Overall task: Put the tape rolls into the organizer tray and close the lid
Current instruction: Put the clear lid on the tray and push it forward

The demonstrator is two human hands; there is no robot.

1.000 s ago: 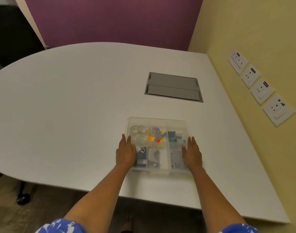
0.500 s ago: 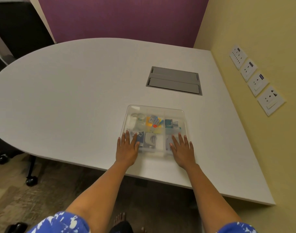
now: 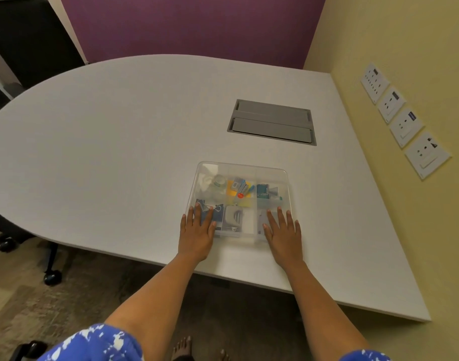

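A clear plastic organizer tray (image 3: 285, 175) sits near the table's front edge with its clear lid (image 3: 244, 169) lying flat over it. Through the lid I see clear tape rolls (image 3: 218, 182) in the far left compartment, blue binder clips, yellow notes and other small stationery. My left hand (image 3: 197, 233) lies flat, fingers spread, on the lid's near left corner. My right hand (image 3: 283, 233) lies flat on the near right corner. Neither hand holds anything.
The white table (image 3: 118, 142) has a grey cable hatch (image 3: 272, 122) beyond the tray. A yellow wall with several sockets (image 3: 405, 123) runs along the right. Chair casters (image 3: 52, 278) stand on the floor at the left.
Both hands moved from the tray's sides onto the lid's near corners. Since half a second ago they have barely shifted; the camera view has tilted slightly.
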